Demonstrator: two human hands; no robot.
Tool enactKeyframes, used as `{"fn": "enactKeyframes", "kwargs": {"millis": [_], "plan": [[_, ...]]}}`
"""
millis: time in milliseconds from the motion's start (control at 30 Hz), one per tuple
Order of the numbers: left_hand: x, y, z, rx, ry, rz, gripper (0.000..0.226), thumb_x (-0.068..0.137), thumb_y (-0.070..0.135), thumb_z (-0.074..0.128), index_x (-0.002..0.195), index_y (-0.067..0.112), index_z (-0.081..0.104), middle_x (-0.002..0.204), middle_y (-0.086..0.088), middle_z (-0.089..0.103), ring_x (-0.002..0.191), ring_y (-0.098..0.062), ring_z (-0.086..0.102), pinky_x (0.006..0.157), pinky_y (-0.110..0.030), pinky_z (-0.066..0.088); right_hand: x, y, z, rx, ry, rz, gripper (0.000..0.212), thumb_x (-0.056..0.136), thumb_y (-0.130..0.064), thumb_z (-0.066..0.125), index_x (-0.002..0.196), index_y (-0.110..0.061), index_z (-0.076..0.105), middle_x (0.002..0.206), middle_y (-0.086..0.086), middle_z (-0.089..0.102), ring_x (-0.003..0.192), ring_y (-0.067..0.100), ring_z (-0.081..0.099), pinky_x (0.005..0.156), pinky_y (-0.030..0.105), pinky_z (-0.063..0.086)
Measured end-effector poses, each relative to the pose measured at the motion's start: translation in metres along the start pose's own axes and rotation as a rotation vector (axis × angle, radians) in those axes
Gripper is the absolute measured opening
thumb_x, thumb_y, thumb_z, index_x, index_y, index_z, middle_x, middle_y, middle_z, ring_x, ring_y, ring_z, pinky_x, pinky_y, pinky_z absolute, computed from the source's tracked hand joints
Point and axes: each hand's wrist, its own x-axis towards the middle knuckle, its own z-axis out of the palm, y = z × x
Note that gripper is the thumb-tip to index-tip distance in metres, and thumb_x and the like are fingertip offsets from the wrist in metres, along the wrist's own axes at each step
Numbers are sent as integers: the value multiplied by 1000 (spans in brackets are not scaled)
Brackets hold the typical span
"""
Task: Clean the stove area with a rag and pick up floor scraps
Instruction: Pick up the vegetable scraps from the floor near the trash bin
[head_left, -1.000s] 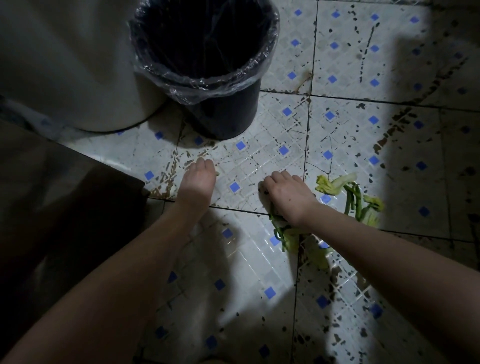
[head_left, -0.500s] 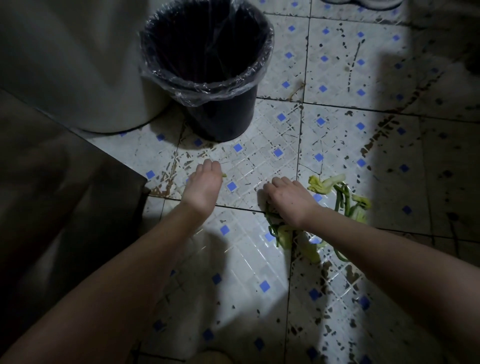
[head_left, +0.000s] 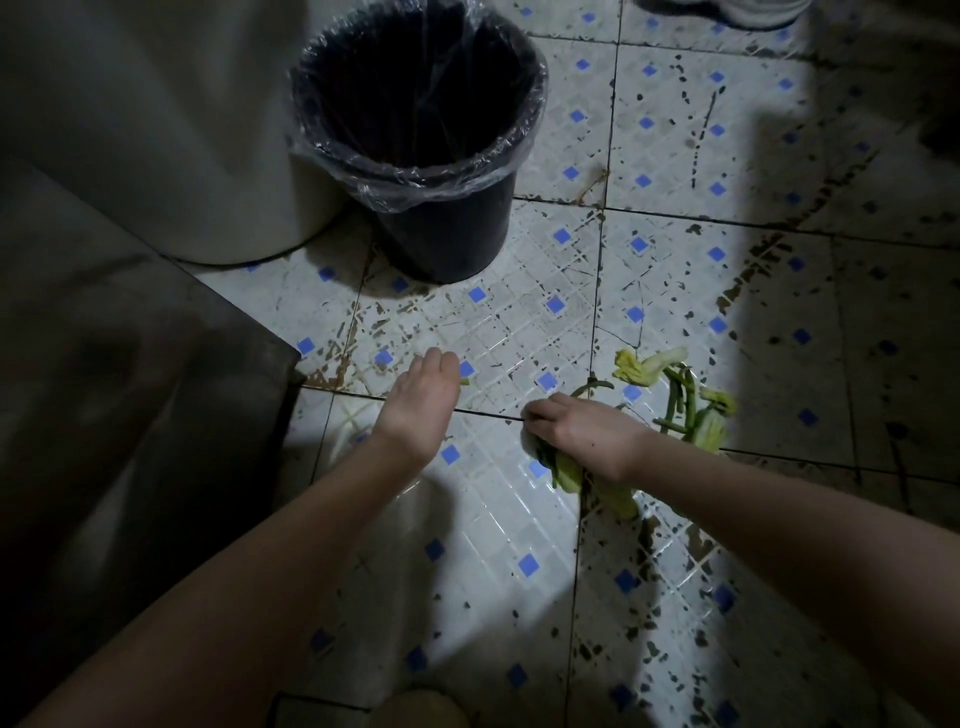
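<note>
Right now, right hand fingers are curled down and clamped on a bunch of leafy green scraps, knuckles up, palm to the floor. Pale green leaf and dark stems stick out from under the heel of the hand toward the wrist. One curved green stem arcs out just past the knuckles.

Left hand is palm down near the floor, fingers together and bent at the tips, pinching a small green bit that pokes out on the thumb side. Can't tell how firm the grip is. Both hands sit near each other on either side of a grout line, apart, not touching.

Loose pile of scraps lies on the floor just right of the right hand: a yellow-green leaf stalk, several dark green long beans, more pale leaf at the far end. Not in either hand.

Trash bin, black, lined with a clear plastic bag folded over the rim, stands upright on the floor beyond the hands. Inside is too dark to read. Large pale rounded container sits just left of the bin. Dark cabinet corner fills the left side.

Floor is white tile with small blue squares, heavily stained with dark specks, right side in shadow.
</note>
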Motion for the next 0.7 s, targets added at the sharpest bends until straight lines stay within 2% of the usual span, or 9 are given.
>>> {"fn": "enactKeyframes", "kwargs": {"millis": [133,367,433,567,700], "plan": [[-2,-1,-3,-2,9,1,51,74,-19,49,117,6,41,121,-12,45,112,-25,47,96,-32,42,-6,1,5,36,-34,21,55,84,4,53,137,-10,42,142,8,37,123,27,42,93,40,48],[-5,0,-7,1,41,21,45,75,-18,50,112,6,42,115,-12,47,106,-25,48,89,-32,42,-10,1,-1,76,-51,104,51,86,2,53,134,-11,42,123,8,48,108,25,51,81,35,47],[-5,1,-13,-3,51,23,45,75,-18,50,111,6,43,115,-12,47,105,-26,48,87,-33,42,-10,1,-12,86,-16,126,50,86,2,53,133,-13,43,118,7,50,106,25,52,78,35,47],[-5,5,-27,5,94,49,50,70,-20,54,111,7,43,115,-12,47,105,-27,48,87,-33,43,-14,5,-43,73,96,178,35,83,10,49,114,-5,54,108,8,50,95,23,51,69,35,47],[-1,10,-54,11,148,42,50,73,-16,59,114,8,43,116,-11,46,108,-27,47,91,-34,43,-16,12,-73,44,238,217,34,86,8,51,116,-6,57,108,7,53,95,22,53,76,38,52]]}}
